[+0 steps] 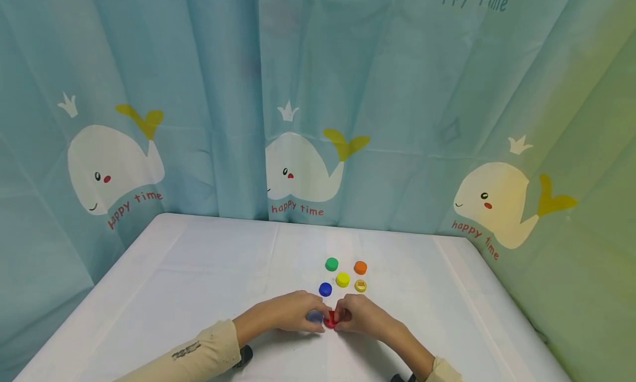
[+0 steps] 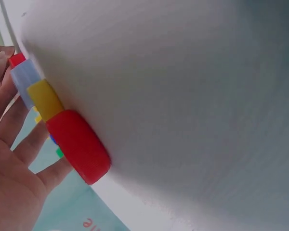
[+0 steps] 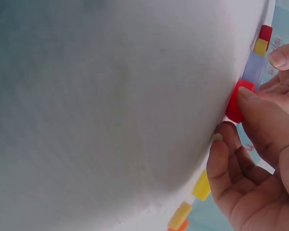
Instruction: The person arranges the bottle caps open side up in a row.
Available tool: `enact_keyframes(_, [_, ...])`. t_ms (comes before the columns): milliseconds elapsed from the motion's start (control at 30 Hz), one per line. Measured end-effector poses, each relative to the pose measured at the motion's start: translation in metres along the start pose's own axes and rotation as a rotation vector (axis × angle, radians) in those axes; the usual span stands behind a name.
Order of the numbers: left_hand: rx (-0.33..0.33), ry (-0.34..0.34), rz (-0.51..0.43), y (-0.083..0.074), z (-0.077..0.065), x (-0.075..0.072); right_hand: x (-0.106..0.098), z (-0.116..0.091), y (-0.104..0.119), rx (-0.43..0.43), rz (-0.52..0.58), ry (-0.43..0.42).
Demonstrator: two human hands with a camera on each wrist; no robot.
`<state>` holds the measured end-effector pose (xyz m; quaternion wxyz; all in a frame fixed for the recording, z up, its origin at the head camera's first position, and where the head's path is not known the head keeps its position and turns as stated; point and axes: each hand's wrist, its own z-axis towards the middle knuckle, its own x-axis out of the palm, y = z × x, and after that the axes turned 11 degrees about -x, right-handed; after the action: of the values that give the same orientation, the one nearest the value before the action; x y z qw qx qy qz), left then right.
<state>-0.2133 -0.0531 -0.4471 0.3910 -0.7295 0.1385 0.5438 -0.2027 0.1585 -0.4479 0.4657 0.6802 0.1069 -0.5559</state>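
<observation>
My right hand [image 1: 365, 314] pinches a red bottle cap [image 3: 234, 109] at the table's front middle, its thumb on the cap's near side. Beside it stands a pale blue cap [image 1: 314, 316], between the thumb and fingers of my left hand [image 1: 290, 311]. In the left wrist view a yellow cap [image 2: 45, 100] and a larger red cap [image 2: 79, 147] continue the row. The left fingers reach along behind these caps, spread and fairly straight. From the head camera that part of the row is hidden under the left hand.
Past the hands lie a blue cap [image 1: 325, 289], a yellow cap [image 1: 343, 279], a gold cap [image 1: 360, 285], a green cap [image 1: 332, 264] and an orange cap [image 1: 360, 267]. A white cloth covers the table [image 1: 213, 260]. A blue whale-print curtain [image 1: 223, 95] hangs around it.
</observation>
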Motion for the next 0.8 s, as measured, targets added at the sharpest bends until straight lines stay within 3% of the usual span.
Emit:
enact_keyframes(300, [-0.038, 0.023, -0.078, -0.002, -0.004, -0.004, -0.007, -0.003, 0.002, -0.001, 0.116, -0.005])
enact_keyframes(567, [-0.201, -0.008, -0.123, -0.007, -0.002, -0.01, -0.012, -0.003, 0.003, -0.007, 0.063, -0.04])
enact_keyframes(667, [-0.227, -0.073, -0.151, -0.007, 0.001, -0.014, -0.015, 0.0, 0.002, -0.005, 0.008, -0.099])
enact_keyframes(800, [-0.221, -0.23, -0.235, -0.005, 0.005, -0.019, -0.019, 0.006, 0.002, 0.02, -0.046, -0.191])
